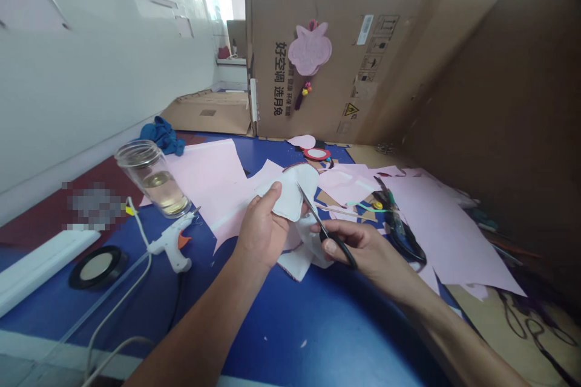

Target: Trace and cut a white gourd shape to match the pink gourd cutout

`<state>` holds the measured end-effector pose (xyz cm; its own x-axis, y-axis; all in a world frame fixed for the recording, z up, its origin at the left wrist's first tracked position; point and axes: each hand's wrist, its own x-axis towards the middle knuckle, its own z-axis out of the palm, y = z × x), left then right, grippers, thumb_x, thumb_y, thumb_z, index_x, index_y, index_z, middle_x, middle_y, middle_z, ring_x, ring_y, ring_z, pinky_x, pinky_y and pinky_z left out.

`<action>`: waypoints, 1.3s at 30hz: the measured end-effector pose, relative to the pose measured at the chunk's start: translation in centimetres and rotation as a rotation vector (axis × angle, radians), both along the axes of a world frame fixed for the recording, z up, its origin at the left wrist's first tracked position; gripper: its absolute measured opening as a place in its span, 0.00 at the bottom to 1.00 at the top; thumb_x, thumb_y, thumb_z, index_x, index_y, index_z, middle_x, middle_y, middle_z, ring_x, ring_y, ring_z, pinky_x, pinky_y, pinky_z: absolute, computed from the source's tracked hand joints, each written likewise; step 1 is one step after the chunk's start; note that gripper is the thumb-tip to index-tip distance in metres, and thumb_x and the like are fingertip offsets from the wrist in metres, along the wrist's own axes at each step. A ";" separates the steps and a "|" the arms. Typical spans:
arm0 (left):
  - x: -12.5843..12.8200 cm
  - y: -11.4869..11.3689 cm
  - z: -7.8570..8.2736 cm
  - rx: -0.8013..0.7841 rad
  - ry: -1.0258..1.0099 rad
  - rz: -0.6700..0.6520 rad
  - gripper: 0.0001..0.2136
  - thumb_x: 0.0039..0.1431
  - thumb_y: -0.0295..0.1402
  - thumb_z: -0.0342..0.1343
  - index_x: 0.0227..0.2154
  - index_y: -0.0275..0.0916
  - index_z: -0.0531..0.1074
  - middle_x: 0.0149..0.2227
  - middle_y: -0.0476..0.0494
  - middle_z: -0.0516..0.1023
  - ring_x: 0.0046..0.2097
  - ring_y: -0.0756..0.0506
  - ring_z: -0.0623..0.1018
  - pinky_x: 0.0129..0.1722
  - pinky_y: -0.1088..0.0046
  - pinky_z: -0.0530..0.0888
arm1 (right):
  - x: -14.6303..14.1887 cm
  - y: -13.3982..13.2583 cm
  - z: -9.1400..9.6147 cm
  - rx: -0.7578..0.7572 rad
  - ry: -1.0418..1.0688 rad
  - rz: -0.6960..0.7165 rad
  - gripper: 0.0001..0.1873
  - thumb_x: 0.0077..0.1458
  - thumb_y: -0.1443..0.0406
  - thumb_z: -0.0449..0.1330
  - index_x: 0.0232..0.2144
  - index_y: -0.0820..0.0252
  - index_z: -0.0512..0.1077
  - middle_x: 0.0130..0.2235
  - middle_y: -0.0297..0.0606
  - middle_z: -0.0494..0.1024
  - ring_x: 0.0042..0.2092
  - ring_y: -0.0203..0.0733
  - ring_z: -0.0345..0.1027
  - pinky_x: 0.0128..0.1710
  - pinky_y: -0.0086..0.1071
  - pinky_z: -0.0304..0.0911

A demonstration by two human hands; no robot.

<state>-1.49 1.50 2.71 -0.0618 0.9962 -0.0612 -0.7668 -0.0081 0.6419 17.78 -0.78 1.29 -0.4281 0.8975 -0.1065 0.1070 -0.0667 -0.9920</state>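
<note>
We pinch the light, limp white felt cutout [290, 192] near its edge in our left hand [263, 233], above the pink paper sheets [204, 178], while our right hand [358, 248] closes around the black-handled scissors [315, 213].

A: Colours on my feed?

B: I've got a brown cardboard panel [318, 24] as backdrop, black print down it. Pink ornament [309, 48] on it, dark purple tassel [298, 98] below.

A: Front of the panel?

B: Pale pink paper sheets [447, 230] spread over a blue tabletop [290, 338]. Right at its foot, a red-rimmed disc [316, 154]. Further out, a white cut piece [290, 190] and scissors [345, 257], black handles, grey blades.

A: Left of the panel?

B: Bright blue cloth [162, 136]. Further out, a white glue gun [170, 248] with an orange trigger.
</note>
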 end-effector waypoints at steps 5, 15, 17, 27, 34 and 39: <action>0.0 0.0 0.0 0.000 0.006 -0.008 0.17 0.68 0.31 0.61 0.56 0.29 0.78 0.46 0.31 0.87 0.39 0.39 0.85 0.40 0.63 0.79 | 0.1 0.0 0.0 0.012 -0.005 -0.002 0.26 0.54 0.47 0.74 0.49 0.56 0.84 0.31 0.33 0.70 0.33 0.38 0.57 0.33 0.32 0.54; -0.3 0.1 0.0 0.004 0.005 -0.031 0.14 0.67 0.31 0.62 0.51 0.28 0.80 0.46 0.31 0.86 0.36 0.41 0.84 0.43 0.61 0.79 | 0.0 0.0 0.3 0.035 -0.034 -0.010 0.26 0.55 0.45 0.72 0.47 0.55 0.85 0.31 0.34 0.71 0.33 0.39 0.58 0.33 0.32 0.55; -0.3 0.1 0.0 0.002 0.010 -0.038 0.14 0.66 0.32 0.63 0.49 0.28 0.81 0.46 0.30 0.86 0.37 0.40 0.84 0.44 0.61 0.79 | 0.0 -0.1 0.5 0.031 -0.043 -0.024 0.27 0.55 0.44 0.72 0.47 0.55 0.85 0.30 0.33 0.69 0.32 0.38 0.56 0.32 0.32 0.53; -0.3 0.3 -0.2 -0.025 -0.014 0.042 0.16 0.63 0.29 0.66 0.53 0.32 0.80 0.50 0.32 0.86 0.49 0.36 0.86 0.52 0.59 0.80 | -0.3 -0.3 0.3 0.010 -0.011 0.063 0.26 0.58 0.45 0.71 0.47 0.58 0.83 0.30 0.33 0.69 0.33 0.39 0.56 0.33 0.34 0.52; -0.1 0.4 -0.3 -0.009 -0.038 0.086 0.18 0.62 0.30 0.67 0.54 0.32 0.79 0.52 0.30 0.85 0.55 0.33 0.84 0.58 0.53 0.79 | -0.3 -0.3 -0.4 -0.004 0.026 0.085 0.23 0.59 0.48 0.71 0.46 0.58 0.81 0.31 0.31 0.68 0.33 0.37 0.55 0.34 0.33 0.50; 0.2 0.0 -0.1 -0.012 -0.041 0.099 0.14 0.63 0.28 0.65 0.51 0.32 0.80 0.50 0.31 0.86 0.55 0.33 0.84 0.57 0.55 0.79 | -0.4 -0.2 -0.6 -0.010 0.024 0.059 0.26 0.57 0.46 0.72 0.48 0.57 0.81 0.31 0.32 0.70 0.33 0.38 0.57 0.33 0.33 0.52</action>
<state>-1.31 1.55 2.58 -0.1572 0.9845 -0.0776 -0.7880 -0.0776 0.6108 17.37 -1.02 0.68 -0.4826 0.8696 -0.1043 0.0872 -0.0708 -0.9937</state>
